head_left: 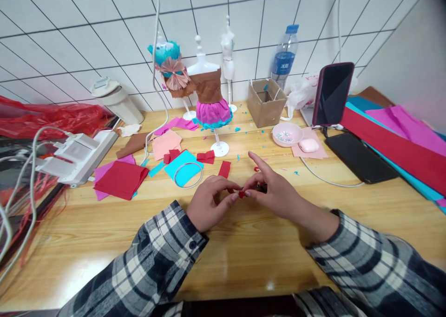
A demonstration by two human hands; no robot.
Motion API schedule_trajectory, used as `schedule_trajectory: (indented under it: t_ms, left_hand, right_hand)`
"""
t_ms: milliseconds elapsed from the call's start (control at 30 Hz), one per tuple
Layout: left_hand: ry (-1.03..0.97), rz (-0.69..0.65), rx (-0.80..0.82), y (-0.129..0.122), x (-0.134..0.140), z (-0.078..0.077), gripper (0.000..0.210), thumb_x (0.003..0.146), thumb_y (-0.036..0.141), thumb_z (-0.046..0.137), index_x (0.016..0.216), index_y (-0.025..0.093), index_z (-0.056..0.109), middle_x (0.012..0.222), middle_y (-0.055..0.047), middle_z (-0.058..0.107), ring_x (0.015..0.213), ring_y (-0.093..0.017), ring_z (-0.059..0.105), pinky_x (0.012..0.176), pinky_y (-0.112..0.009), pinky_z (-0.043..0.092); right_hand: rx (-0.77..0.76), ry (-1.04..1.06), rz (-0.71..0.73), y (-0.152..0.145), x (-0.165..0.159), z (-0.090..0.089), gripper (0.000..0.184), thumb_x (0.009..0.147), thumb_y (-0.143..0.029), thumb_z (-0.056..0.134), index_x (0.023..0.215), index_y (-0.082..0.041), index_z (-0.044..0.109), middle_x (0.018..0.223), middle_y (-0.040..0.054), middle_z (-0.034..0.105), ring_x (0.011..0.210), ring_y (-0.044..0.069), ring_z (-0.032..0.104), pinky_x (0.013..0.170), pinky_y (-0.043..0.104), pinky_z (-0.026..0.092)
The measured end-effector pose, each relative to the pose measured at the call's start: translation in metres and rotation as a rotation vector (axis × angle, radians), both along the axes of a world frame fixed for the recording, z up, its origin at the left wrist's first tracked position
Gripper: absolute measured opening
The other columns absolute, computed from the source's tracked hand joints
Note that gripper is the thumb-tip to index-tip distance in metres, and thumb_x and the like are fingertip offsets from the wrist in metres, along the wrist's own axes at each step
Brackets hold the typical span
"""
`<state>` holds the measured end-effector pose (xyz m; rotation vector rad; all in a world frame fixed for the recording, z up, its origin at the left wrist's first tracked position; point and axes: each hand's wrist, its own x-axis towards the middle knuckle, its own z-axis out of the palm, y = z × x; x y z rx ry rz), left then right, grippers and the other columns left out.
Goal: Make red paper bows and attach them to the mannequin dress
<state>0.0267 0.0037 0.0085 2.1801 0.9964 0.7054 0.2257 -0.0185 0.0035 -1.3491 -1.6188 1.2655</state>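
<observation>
Between my fingertips, just above the wooden table, is a small piece of red crepe paper. My left hand pinches it from the left with thumb and forefinger. My right hand pinches its other side, with one finger raised. Something dark shows under the right fingers, too hidden to name. Beyond the hands lie a red paper strip and a gathered red piece. A silver ring rests over a blue paper square. Farther back stands a mini dress form with brown top and magenta skirt.
Behind stand a second dressed form, a bare one, a cardboard box and a water bottle. At right are a pink bowl, an upright phone and a power bank. A power strip with cables sits left.
</observation>
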Motion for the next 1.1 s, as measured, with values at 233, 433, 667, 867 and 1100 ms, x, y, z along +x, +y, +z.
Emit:
schedule_trajectory:
  t_ms: [233, 433, 667, 867, 1100]
  left_hand:
    - [-0.015, 0.067, -0.142, -0.004, 0.003, -0.003, 0.016, 0.082, 0.030, 0.063, 0.076, 0.017, 0.070, 0.075, -0.004, 0.066, 0.074, -0.017, 0.059, 0.067, -0.028, 0.047]
    - [-0.074, 0.092, -0.287, -0.006, 0.004, -0.002, 0.014, 0.081, 0.029, 0.065, 0.077, 0.016, 0.070, 0.078, -0.004, 0.067, 0.072, -0.016, 0.060, 0.064, -0.027, 0.047]
    - [-0.139, 0.116, -0.354, -0.005, 0.003, -0.004, 0.016, 0.079, 0.031, 0.066, 0.075, 0.015, 0.067, 0.073, -0.003, 0.064, 0.069, -0.015, 0.057, 0.063, -0.026, 0.046]
    - [-0.211, 0.119, -0.530, 0.000, -0.003, -0.004, 0.021, 0.078, 0.036, 0.065, 0.077, 0.014, 0.065, 0.074, -0.003, 0.063, 0.068, -0.014, 0.055, 0.064, -0.027, 0.045]
    - [-0.224, 0.119, -0.544, -0.002, -0.001, -0.006, 0.024, 0.078, 0.038, 0.066, 0.075, 0.015, 0.063, 0.070, -0.001, 0.060, 0.065, -0.013, 0.051, 0.060, -0.025, 0.041]
  right_hand:
    - [-0.021, 0.071, -0.010, -0.006, -0.004, 0.000, 0.094, 0.076, -0.015, 0.062, 0.152, -0.023, 0.008, 0.081, -0.0014, 0.069, 0.073, 0.015, 0.063, 0.075, 0.033, 0.049]
    - [-0.018, 0.058, -0.063, -0.007, -0.006, 0.001, 0.093, 0.077, -0.018, 0.063, 0.152, -0.025, 0.009, 0.080, -0.0019, 0.069, 0.066, 0.014, 0.058, 0.064, 0.029, 0.046]
    - [0.039, 0.041, -0.072, -0.009, -0.008, -0.001, 0.082, 0.078, -0.019, 0.063, 0.148, -0.026, 0.019, 0.085, 0.0002, 0.068, 0.065, 0.013, 0.055, 0.063, 0.029, 0.047]
    - [0.536, -0.117, -0.094, -0.011, -0.002, 0.005, 0.018, 0.080, -0.020, 0.063, 0.097, -0.024, 0.065, 0.132, 0.0079, 0.051, 0.117, 0.025, 0.050, 0.094, 0.043, 0.046]
    - [0.545, -0.194, -0.060, -0.013, -0.007, -0.002, 0.010, 0.084, -0.021, 0.061, 0.087, -0.025, 0.070, 0.134, 0.0065, 0.052, 0.125, 0.027, 0.047, 0.102, 0.047, 0.042]
